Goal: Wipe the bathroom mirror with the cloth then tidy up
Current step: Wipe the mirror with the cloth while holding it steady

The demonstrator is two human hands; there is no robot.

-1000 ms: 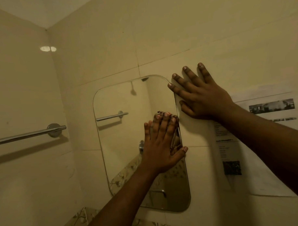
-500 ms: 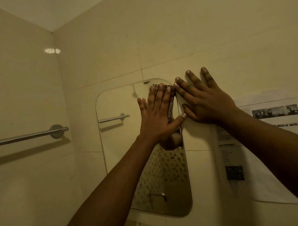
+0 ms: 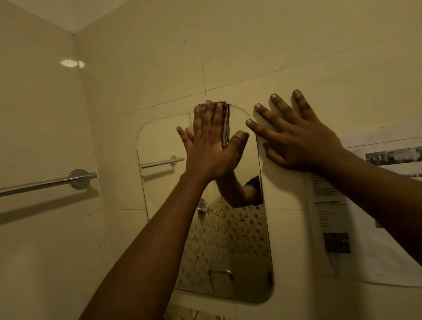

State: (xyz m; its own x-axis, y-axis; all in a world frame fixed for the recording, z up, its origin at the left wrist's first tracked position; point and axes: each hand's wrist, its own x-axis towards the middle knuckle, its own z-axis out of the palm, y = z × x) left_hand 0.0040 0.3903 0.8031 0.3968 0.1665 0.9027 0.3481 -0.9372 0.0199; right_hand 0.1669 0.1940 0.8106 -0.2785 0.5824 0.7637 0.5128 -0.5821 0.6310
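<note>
Head view: mirror (image 3: 161,142) on the tiled wall (image 3: 272,38), tall, rounded corners, long axis up-down. Cloth (image 3: 226,122) is at the mirror's top edge, about mid-width, its top end just over that edge. It's checked, folded to a narrow strip, with its long axis up-down in line with the fingers, mostly hidden under the hand. Left hand (image 3: 212,147) lies flat on the cloth and presses it to the glass, fingers straight and pointing up, thumb spread toward the mirror's right edge, nothing curled round the cloth. Right hand (image 3: 297,140) is flat on the wall just right of the mirror's upper right edge, fingers spread and pointing up-left, holding nothing, and the lowest fingertip is right by the mirror's edge. The hands are close but apart. In the mirror below the left hand: reflected forearm with a bit of blue sleeve, leaf-pattern tiles, a metal tap. Towel rail (image 3: 43,183) sits left of the mirror on the side wall, horizontal, and shows again as a reflection in the mirror's left half. Printed sheet (image 3: 387,249) is stuck on the wall right of the mirror, partly under the right forearm, with a grey photo strip at the top, text lines too blurred to read, and a dark square code (image 3: 336,242). Light glare (image 3: 71,63) is high on the side wall, up-left of the mirror.
</note>
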